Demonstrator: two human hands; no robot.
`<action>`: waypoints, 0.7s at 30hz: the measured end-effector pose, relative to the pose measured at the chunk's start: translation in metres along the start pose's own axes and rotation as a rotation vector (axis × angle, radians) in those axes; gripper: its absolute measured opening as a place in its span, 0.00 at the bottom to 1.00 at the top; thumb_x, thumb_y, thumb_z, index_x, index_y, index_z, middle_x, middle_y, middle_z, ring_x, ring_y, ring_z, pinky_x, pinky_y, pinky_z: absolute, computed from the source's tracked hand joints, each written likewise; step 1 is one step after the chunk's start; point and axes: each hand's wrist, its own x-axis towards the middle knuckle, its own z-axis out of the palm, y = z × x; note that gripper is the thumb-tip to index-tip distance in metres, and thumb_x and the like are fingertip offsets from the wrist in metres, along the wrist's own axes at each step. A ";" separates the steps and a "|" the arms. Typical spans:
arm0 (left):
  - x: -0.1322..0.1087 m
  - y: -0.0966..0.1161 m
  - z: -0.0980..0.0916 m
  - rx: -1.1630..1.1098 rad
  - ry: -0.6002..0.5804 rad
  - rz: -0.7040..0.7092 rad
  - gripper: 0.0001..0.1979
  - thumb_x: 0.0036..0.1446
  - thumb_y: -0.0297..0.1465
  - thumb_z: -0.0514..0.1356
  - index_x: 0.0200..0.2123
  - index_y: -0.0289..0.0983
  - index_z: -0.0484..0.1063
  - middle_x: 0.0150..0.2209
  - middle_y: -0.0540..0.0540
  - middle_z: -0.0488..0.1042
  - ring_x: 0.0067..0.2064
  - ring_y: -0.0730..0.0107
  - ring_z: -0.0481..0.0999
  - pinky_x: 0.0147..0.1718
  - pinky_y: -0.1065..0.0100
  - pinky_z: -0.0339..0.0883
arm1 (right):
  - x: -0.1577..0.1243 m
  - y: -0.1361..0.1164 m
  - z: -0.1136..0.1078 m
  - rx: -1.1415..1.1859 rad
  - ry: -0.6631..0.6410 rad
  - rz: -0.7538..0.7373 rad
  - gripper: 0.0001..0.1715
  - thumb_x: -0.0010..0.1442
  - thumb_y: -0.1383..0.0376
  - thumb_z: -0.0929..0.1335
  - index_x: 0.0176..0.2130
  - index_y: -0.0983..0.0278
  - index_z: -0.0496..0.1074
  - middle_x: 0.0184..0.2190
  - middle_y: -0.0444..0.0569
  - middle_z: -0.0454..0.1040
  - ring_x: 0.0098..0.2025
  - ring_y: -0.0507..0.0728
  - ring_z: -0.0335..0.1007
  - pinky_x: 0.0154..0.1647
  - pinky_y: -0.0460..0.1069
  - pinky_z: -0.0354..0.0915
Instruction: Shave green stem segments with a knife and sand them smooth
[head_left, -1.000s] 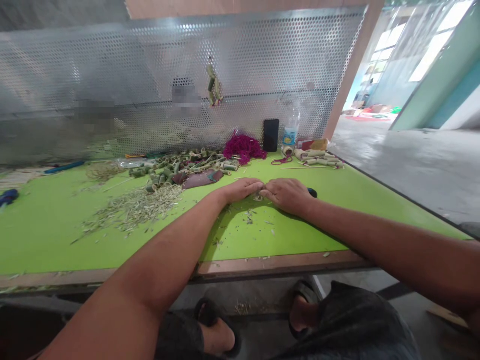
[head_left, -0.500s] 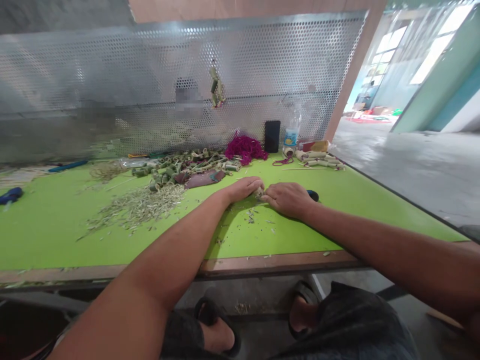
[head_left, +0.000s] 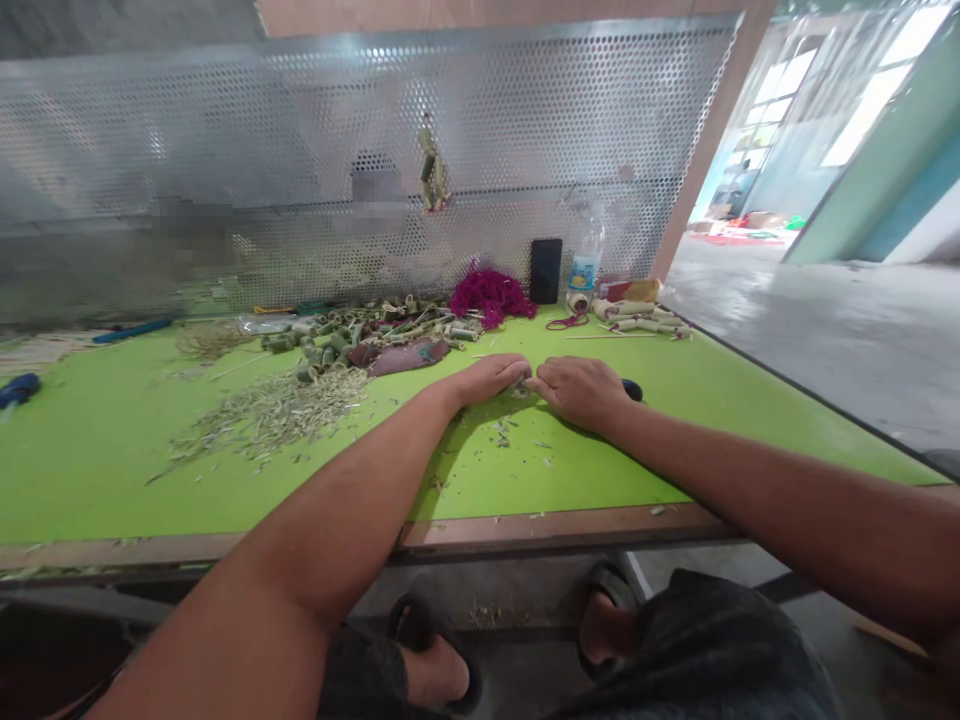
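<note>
Over the green tabletop, my left hand (head_left: 495,376) is closed, its fingertips pressed around something mostly hidden. A pale fragment (head_left: 519,391) shows just under its fingers. Close by on the right, my right hand (head_left: 581,388) is curled in a fist with its thumb stretched toward the left fingers. A dark rounded handle end (head_left: 634,390) sticks out behind this fist; the rest of that tool is covered. Small shavings (head_left: 502,432) lie scattered on the table just below both hands.
A heap of shavings (head_left: 292,415) lies left, with cut green stem tubes (head_left: 330,350) and a brown leathery piece (head_left: 405,357) behind. Purple yarn (head_left: 491,298), a black phone (head_left: 546,270), a plastic bottle (head_left: 585,265) and strung tubes (head_left: 645,318) stand along the perforated metal panel (head_left: 510,130).
My right hand has shifted slightly right and its thumb now reaches toward the left fingers. Less of the pale fragment between the hands shows. My left hand stays nearly in place.
</note>
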 end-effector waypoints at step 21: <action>-0.003 -0.007 -0.005 -1.219 0.603 -0.134 0.23 0.43 0.40 0.72 0.35 0.37 0.64 0.36 0.50 0.74 0.34 0.72 0.78 0.40 0.66 0.70 | 0.005 0.057 -0.008 0.745 0.534 0.440 0.32 0.61 0.41 0.57 0.22 0.62 0.61 0.18 0.44 0.62 0.22 0.51 0.57 0.22 0.47 0.50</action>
